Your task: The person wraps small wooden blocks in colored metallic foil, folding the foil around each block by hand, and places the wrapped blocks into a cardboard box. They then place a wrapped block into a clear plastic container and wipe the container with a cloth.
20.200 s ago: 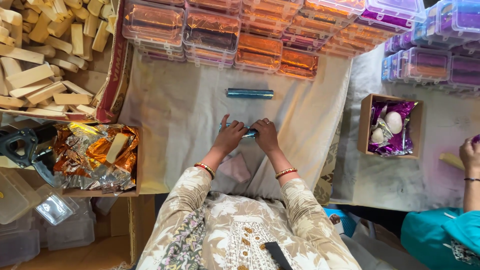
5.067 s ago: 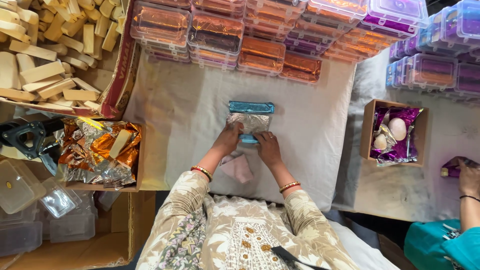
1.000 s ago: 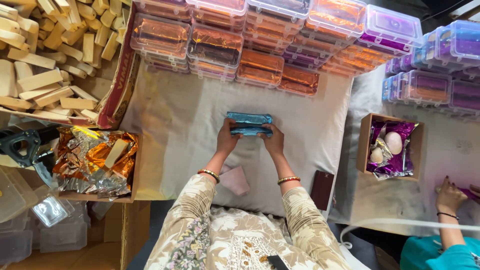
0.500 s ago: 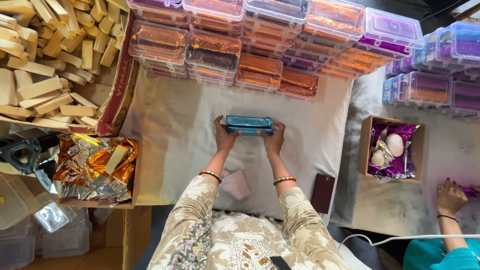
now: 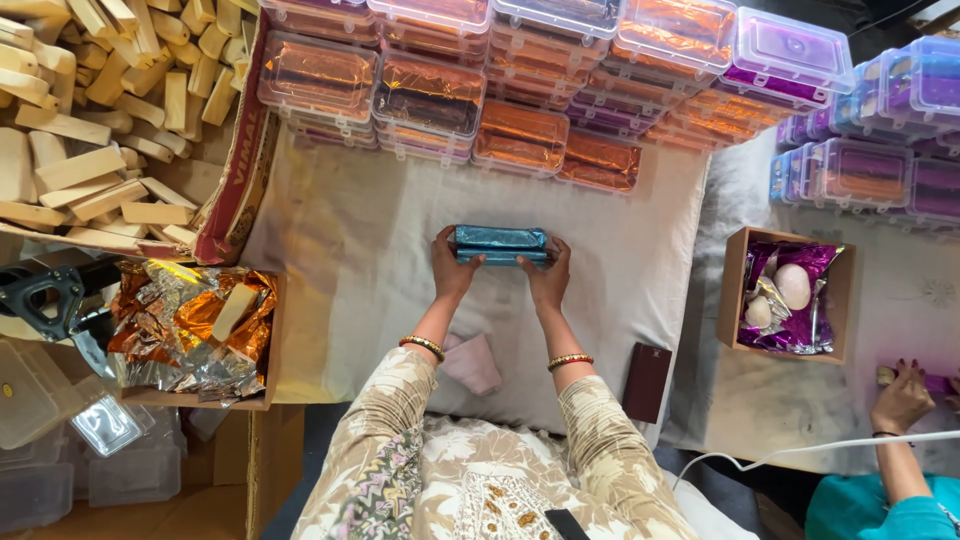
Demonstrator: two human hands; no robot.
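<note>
Both hands, left hand (image 5: 452, 268) and right hand (image 5: 549, 282), now clamp the stack of teal foil-wrapped bars (image 5: 501, 245) by its ends mid-cloth (image 5: 350, 250); a second ago they'd only squared it up, so stacking looks finished.

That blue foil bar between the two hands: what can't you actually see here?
- Head view: what lies inside the blue foil-wrapped bar; the foil covers it.
- Its ends: left hand and right hand cover them.
- Contents of the clear lidded boxes: foil hides them.
- Co-worker's hand: its purple item is mostly cut off.
</note>
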